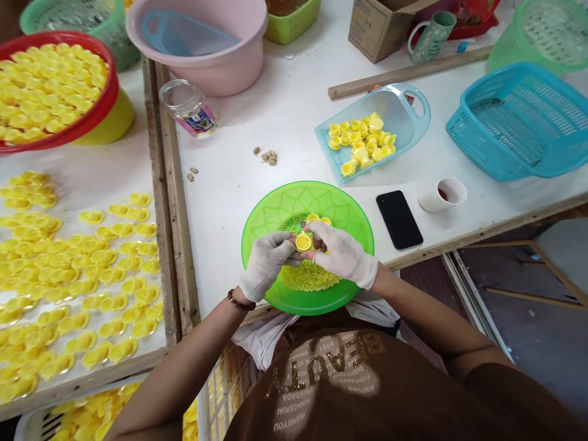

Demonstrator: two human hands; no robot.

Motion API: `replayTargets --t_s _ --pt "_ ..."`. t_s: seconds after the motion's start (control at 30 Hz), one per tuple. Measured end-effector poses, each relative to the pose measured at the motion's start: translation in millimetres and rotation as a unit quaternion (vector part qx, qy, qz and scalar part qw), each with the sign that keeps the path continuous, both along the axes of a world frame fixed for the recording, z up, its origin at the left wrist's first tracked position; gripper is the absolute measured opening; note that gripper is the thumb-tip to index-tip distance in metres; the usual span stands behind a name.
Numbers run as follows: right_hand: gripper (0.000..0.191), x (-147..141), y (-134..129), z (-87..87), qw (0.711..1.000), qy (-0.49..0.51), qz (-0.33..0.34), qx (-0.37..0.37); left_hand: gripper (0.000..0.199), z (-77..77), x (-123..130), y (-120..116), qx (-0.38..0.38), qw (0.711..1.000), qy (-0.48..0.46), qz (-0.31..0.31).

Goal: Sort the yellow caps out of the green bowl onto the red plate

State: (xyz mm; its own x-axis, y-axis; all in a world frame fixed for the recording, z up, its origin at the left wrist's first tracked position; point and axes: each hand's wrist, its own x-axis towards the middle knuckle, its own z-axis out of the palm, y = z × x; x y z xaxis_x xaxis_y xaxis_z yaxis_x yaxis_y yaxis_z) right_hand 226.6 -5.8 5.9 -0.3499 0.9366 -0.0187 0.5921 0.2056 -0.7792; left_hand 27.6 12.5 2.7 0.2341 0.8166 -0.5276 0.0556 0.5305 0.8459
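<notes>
Pinching a yellow cap (303, 242) between gloved left grip (265, 264) and right grip (342, 254).

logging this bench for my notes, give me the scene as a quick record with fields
hands: left hand and right hand, both in white cotton gloves
held: round yellow plastic piece, between both hands
under hands: green plastic bowl with small yellow bits
beside bowl: black smartphone, white cup
farther up: pale blue plastic scoop with yellow caps, teal plastic basket
left side: red basin of yellow pieces
</notes>
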Motion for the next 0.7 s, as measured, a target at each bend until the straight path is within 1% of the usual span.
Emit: replayTargets --t_s 0.1,0.2,0.27,0.33,0.37,0.43,0.5,0.53,0.57,0.6,0.67,0.7 --pt "0.03 -6 -5 -0.5 0.997 -0.031 -0.005 0.073 0.034 3.7 0 -8 0.004 0.998 -0.054 -0.011" --pt "0.032 -5 -6 -4.4 0.991 -0.059 0.004 0.122 0.039 6.1 -5 -14 0.041 0.996 -0.076 -0.023" --pt "0.038 -4 -4 -8.9 0.99 -0.061 0.016 0.124 0.044 9.6 -15 -10 0.055 0.995 -0.082 -0.003" --pt "0.04 -4 -3 -13.6 0.99 -0.066 0.035 0.119 0.049 17.6 -36 1 0.078 0.993 -0.079 0.041" --pt "0.037 -5 -4 -16.1 0.989 -0.074 0.051 0.118 0.048 22.9 -51 9 0.099 0.99 -0.067 0.068" --pt "0.03 -5 -5 -21.7 0.984 -0.1 0.086 0.12 0.04 33.2 -92 33 0.155 0.979 -0.017 0.134" --pt "0.026 -6 -7 -28.1 0.979 -0.127 0.11 0.117 0.031 39.5 -143 65 0.204 0.952 0.059 0.219" --pt "0.026 -6 -8 -31.1 0.977 -0.139 0.114 0.114 0.027 40.4 -171 82 0.215 0.936 0.11 0.255" --pt "0.026 -6 -9 -33.8 0.976 -0.15 0.114 0.112 0.022 40.0 -199 100 0.209 0.921 0.169 0.281" --pt "0.026 -6 -11 -35.9 0.974 -0.161 0.114 0.109 0.018 38.5 -227 116 0.205 0.901 0.242 0.295" --pt "0.025 -8 -14 -38.1 0.971 -0.184 0.118 0.101 0.012 33.6 -275 145 0.167 0.856 0.411 0.265" --pt "0.025 -9 -15 -38.3 0.969 -0.195 0.12 0.096 0.009 30.7 -294 157 0.155 0.843 0.45 0.252"
